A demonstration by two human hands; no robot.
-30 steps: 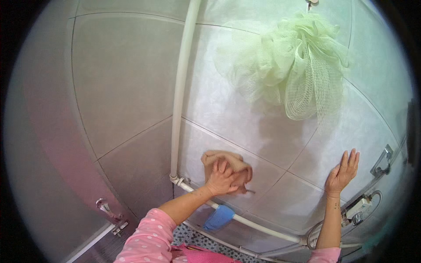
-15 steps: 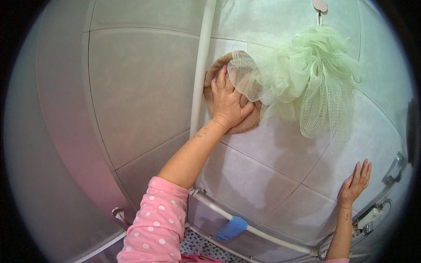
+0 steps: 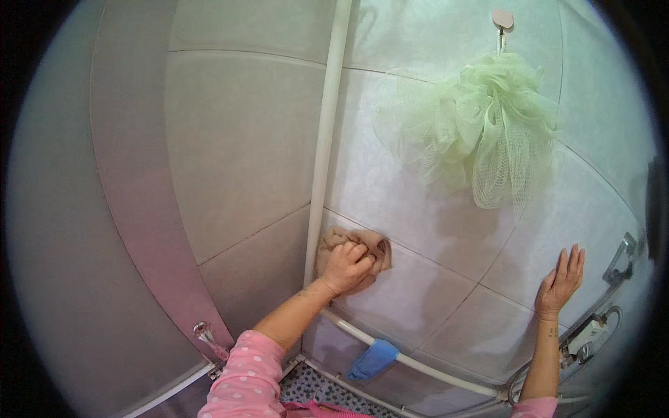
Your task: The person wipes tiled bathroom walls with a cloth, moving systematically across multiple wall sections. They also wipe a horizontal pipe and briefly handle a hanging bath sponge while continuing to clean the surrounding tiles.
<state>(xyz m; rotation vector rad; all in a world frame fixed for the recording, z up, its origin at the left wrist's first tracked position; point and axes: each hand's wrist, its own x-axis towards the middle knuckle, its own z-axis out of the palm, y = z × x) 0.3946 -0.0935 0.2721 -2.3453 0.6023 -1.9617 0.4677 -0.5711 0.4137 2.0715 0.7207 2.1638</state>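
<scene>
A bunched brown cloth (image 3: 376,245) is pressed against the tiled wall (image 3: 418,188), just right of a white vertical pipe (image 3: 325,132). My left hand (image 3: 346,268) grips it with curled fingers, low on the wall near a tile seam. My right hand (image 3: 559,282) rests on the wall at the right, palm side to the tiles and fingers stretched out, holding nothing. Above and between my hands a pale green mesh bath puff (image 3: 498,125) hangs from a pink wall hook (image 3: 502,19).
A blue cloth (image 3: 373,359) hangs over a white horizontal pipe (image 3: 439,374) below. Near my right forearm are a shower mixer (image 3: 587,339) and hose. A metal handle (image 3: 203,331) sits at lower left. Pebble-patterned floor (image 3: 320,391) shows at the bottom.
My left hand has moved down the wall with the brown cloth, from beside the bath puff to below it. The cloth, flatter before, is now bunched. My right hand stays at the wall.
</scene>
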